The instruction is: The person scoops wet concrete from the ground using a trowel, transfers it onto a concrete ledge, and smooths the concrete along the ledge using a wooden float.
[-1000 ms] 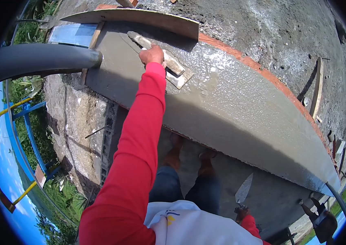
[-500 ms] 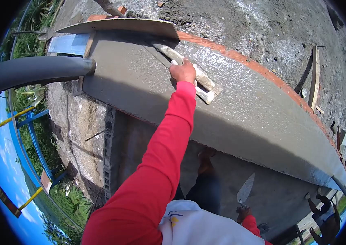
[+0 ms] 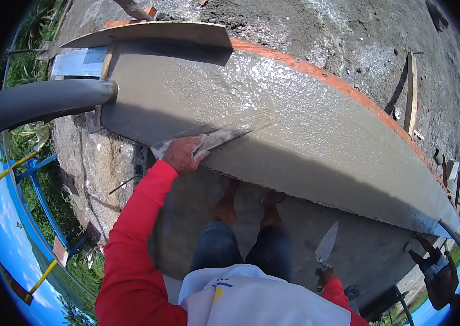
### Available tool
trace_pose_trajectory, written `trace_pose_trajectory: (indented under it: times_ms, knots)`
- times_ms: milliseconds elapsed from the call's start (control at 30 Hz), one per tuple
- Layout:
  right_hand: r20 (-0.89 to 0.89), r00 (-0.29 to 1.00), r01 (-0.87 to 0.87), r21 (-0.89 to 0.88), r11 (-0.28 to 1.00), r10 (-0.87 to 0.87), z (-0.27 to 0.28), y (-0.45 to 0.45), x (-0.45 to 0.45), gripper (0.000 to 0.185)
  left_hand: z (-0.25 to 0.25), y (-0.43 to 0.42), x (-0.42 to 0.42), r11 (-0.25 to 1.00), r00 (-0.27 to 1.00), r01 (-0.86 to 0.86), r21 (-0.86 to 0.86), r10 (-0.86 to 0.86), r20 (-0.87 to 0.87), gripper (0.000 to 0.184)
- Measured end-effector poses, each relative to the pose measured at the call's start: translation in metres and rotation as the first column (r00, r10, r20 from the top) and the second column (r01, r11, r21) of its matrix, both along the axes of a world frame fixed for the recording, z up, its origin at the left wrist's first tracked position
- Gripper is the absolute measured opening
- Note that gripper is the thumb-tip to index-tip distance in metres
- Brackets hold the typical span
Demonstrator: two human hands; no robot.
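Observation:
My left hand (image 3: pixel 184 154) is closed on the handle of a cement-smeared float (image 3: pixel 224 137). The float lies at a slant on the wet concrete surface (image 3: pixel 317 141), near its front edge at the left. Low on the right, my right hand (image 3: pixel 325 273) grips a pointing trowel (image 3: pixel 326 244), its blade pointing up and away from me, apart from the concrete. Ridges and wet gloss mark the concrete around and beyond the float. A shadow falls along its front strip.
A thin curved board (image 3: pixel 154 33) stands along the far left edge. A grey pipe (image 3: pixel 50 100) reaches the slab's left end. Orange edging (image 3: pixel 338 89) borders the far side. A wooden plank (image 3: pixel 412 92) lies beyond it. Another person (image 3: pixel 439 271) is at the lower right.
My left hand has swept the float from the far middle of the concrete toward me and left, turning it. The right hand with the trowel has hardly moved.

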State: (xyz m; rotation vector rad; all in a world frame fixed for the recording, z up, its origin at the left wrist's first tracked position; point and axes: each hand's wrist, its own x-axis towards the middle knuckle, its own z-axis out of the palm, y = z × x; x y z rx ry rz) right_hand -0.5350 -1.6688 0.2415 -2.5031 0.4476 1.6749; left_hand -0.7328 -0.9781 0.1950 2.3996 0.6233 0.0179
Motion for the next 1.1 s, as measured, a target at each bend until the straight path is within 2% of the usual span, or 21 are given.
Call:
trace_pose_trajectory:
  times_ms: [67, 167, 267, 300, 333, 433, 467, 567, 667, 767, 800, 867, 933, 1000, 1067, 1100]
  knots:
    - [-0.039, 0.989, -0.145, -0.043, 0.989, 0.143, 0.001, 0.007, -0.005, 0.028, -0.003, 0.025, 0.007, 0.999, 0.998, -0.033, 0.021, 0.034, -0.052, 0.039]
    - [-0.09, 0.993, -0.084, -0.062, 0.995, 0.079, -0.001, 0.016, -0.019, 0.03, 0.004, 0.067, 0.025, 0.997, 0.995, -0.064, 0.053, 0.068, -0.067, 0.039]
    - [0.004, 1.0, -0.02, -0.036, 0.999, 0.02, 0.002, 0.035, -0.034, 0.022, 0.001, 0.104, 0.028, 0.99, 0.997, -0.065, 0.128, 0.069, -0.03, 0.039]
    - [-0.014, 0.999, -0.048, -0.041, 0.998, 0.047, 0.004, 0.042, -0.036, 0.025, 0.0, 0.115, 0.025, 0.985, 0.998, -0.061, 0.159, 0.064, -0.016, 0.04]
    - [-0.032, 0.997, -0.075, -0.046, 0.996, 0.073, 0.01, 0.058, -0.034, 0.028, 0.004, 0.124, 0.025, 0.989, 0.993, -0.101, 0.108, 0.107, -0.048, 0.04]
    - [-0.041, 0.981, -0.195, -0.1, 0.976, 0.191, 0.017, 0.082, -0.039, 0.032, 0.007, 0.14, 0.011, 0.954, 0.968, -0.156, 0.254, 0.199, -0.153, 0.041]
    - [-0.036, 0.971, -0.241, -0.126, 0.962, 0.238, 0.019, 0.086, -0.04, 0.032, 0.003, 0.143, 0.002, 0.957, 0.976, -0.126, 0.261, 0.167, -0.14, 0.041]
    - [-0.011, 0.971, -0.239, -0.105, 0.965, 0.239, 0.025, 0.097, -0.048, 0.029, 0.021, 0.132, -0.007, 0.985, 0.971, -0.11, 0.129, 0.079, 0.227, 0.038]
    - [-0.01, 0.992, -0.128, -0.096, 0.987, 0.128, 0.0, 0.046, -0.058, 0.033, 0.032, 0.114, -0.01, 0.987, 0.992, 0.122, 0.108, -0.124, 0.01, 0.038]
    - [-0.002, 0.988, -0.155, -0.117, 0.981, 0.156, -0.003, 0.039, -0.06, 0.033, 0.016, 0.12, -0.013, 0.968, 0.958, 0.251, -0.009, -0.25, -0.144, 0.038]
    - [-0.001, 0.99, -0.141, -0.118, 0.983, 0.142, -0.001, 0.037, -0.059, 0.031, 0.01, 0.125, -0.013, 0.97, 0.961, 0.243, -0.006, -0.242, -0.136, 0.038]
    - [-0.001, 0.994, -0.113, -0.124, 0.986, 0.113, 0.028, 0.092, -0.054, 0.028, 0.002, 0.141, -0.004, 0.974, 0.966, 0.228, -0.006, -0.227, -0.12, 0.037]
    - [-0.022, 0.954, -0.299, 0.013, 0.954, 0.299, 0.018, 0.055, -0.055, 0.029, 0.004, 0.155, 0.007, 0.981, 0.969, 0.191, 0.034, -0.183, -0.165, 0.039]
    - [-0.029, 0.954, -0.297, 0.019, 0.955, 0.297, 0.012, 0.043, -0.057, 0.03, 0.012, 0.172, 0.022, 0.985, 0.962, 0.169, 0.046, -0.155, -0.226, 0.041]
    - [-0.023, 0.994, -0.106, -0.114, 0.988, 0.104, 0.012, 0.055, -0.06, 0.03, 0.018, 0.186, 0.036, 0.987, 0.941, 0.161, 0.02, -0.147, -0.304, 0.044]
    - [-0.024, 0.994, -0.111, -0.124, 0.986, 0.109, 0.015, 0.067, -0.059, 0.03, 0.017, 0.192, 0.039, 0.985, 0.938, 0.168, 0.038, -0.148, -0.313, 0.045]
